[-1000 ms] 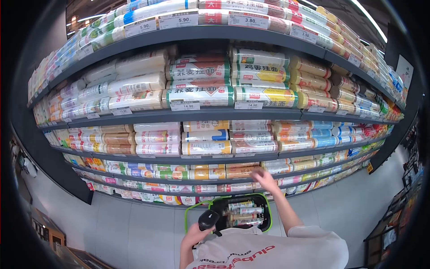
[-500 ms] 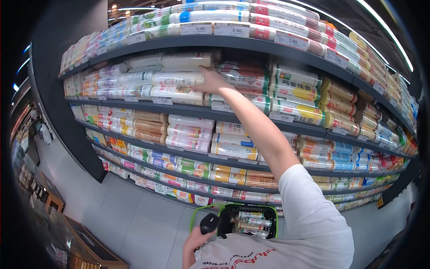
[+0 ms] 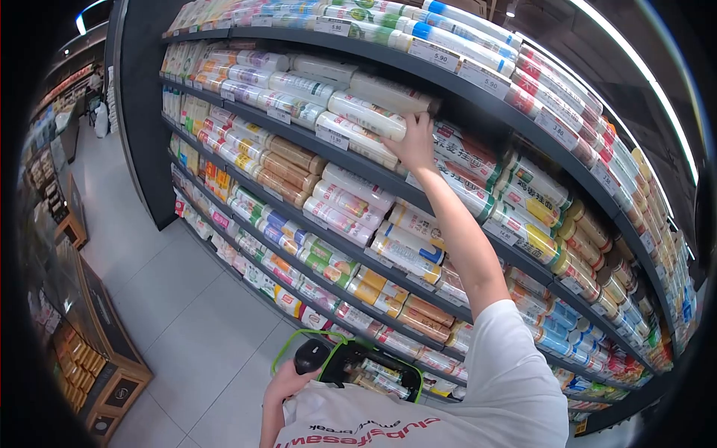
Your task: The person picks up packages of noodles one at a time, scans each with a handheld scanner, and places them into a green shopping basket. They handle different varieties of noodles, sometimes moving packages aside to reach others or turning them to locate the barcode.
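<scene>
My right hand [image 3: 413, 142] reaches up to the second shelf, its fingers curled over the right end of a white cylindrical pack of dried noodles [image 3: 364, 112]. That pack lies on top of another white pack [image 3: 357, 140] behind a price label. At lower left, my left hand [image 3: 290, 382] is closed around a black rounded grip [image 3: 310, 356]; what it belongs to cannot be made out. Beside it stands a black shopping basket with a green rim [image 3: 418, 382] and a green loop handle [image 3: 282, 349]. Several noodle packs [image 3: 382, 377] lie inside the basket.
A long shelf unit [image 3: 463, 201] with several tiers of cylindrical packs curves across the view. More noodle packs [image 3: 463, 160] sit just right of my right hand. A wooden display stand [image 3: 119, 388] is at lower left, across grey floor tiles [image 3: 202, 328].
The view has turned left and tilted, so the shelves now slope down to the right. My right hand stays at the white noodle pack's end. My left hand still holds the black grip.
</scene>
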{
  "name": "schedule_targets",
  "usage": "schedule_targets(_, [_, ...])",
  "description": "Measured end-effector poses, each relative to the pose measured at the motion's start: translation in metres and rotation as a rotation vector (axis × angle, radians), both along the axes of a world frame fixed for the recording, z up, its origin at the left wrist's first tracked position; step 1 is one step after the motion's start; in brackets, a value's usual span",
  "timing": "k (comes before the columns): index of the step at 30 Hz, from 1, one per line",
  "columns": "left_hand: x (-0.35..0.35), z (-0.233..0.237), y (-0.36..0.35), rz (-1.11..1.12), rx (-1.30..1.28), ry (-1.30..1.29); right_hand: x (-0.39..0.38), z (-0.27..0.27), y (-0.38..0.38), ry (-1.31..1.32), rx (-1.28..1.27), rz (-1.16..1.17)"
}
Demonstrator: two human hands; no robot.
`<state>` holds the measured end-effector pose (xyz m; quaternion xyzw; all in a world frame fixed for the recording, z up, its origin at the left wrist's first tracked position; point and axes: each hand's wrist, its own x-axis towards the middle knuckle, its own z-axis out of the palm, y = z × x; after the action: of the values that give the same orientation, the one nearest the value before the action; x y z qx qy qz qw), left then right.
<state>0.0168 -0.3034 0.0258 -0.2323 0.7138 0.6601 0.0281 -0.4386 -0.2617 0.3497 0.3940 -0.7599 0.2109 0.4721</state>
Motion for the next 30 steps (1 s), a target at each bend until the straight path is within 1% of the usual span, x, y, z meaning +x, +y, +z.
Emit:
schedule_targets(2, [0.000, 0.003, 0.002, 0.016, -0.021, 0.050, 0.000, 0.010, 0.002, -0.224, 0.036, -0.019])
schedule_targets(3, [0.000, 0.003, 0.002, 0.014, -0.013, 0.025, 0.002, 0.016, 0.004, -0.336, 0.052, -0.032])
schedule_targets(6, [0.006, 0.002, 0.001, 0.017, 0.000, -0.030, 0.009, 0.026, 0.017, -0.567, -0.001, 0.045])
schedule_targets(8, [0.012, 0.004, 0.003, 0.053, 0.000, -0.034, -0.012, 0.017, 0.026, -0.554, -0.102, 0.133])
schedule_targets(11, [0.021, -0.010, -0.001, 0.024, -0.004, -0.122, -0.025, 0.007, 0.038, -0.594, -0.237, 0.258])
schedule_targets(14, [0.027, -0.026, 0.001, 0.061, 0.027, 0.052, -0.018, 0.006, 0.056, -0.660, -0.416, 0.345])
schedule_targets(16, [0.025, -0.030, 0.000, 0.051, 0.006, 0.053, -0.002, 0.011, 0.067, -0.755, -0.584, 0.423])
schedule_targets(17, [0.025, -0.031, -0.001, 0.043, -0.005, 0.053, 0.009, 0.014, 0.075, -0.797, -0.638, 0.387])
schedule_targets(18, [0.023, -0.028, -0.001, 0.023, -0.007, 0.044, 0.015, 0.012, 0.085, -0.791, -0.664, 0.439])
schedule_targets(20, [0.015, -0.015, -0.001, -0.017, -0.009, 0.032, 0.029, 0.004, 0.107, -0.770, -0.712, 0.546])
schedule_targets(21, [0.010, -0.008, 0.001, -0.021, -0.021, 0.072, 0.049, 0.002, 0.120, -0.654, -0.688, 0.462])
schedule_targets(22, [0.006, -0.001, 0.004, -0.027, -0.031, 0.110, 0.066, -0.001, 0.136, -0.650, -0.656, 0.488])
schedule_targets(24, [-0.003, 0.022, 0.014, -0.058, -0.075, 0.174, 0.095, -0.014, 0.163, -0.625, -0.703, 0.596])
schedule_targets(26, [-0.012, 0.056, 0.026, -0.109, -0.144, 0.219, 0.137, -0.028, 0.191, -0.718, -0.774, 0.569])
schedule_targets(27, [-0.017, 0.069, 0.032, -0.146, -0.153, 0.232, 0.144, -0.044, 0.206, -0.737, -0.788, 0.619])
schedule_targets(30, [-0.023, 0.099, 0.054, -0.235, -0.155, 0.270, 0.176, -0.099, 0.239, -0.996, -0.938, 0.604])
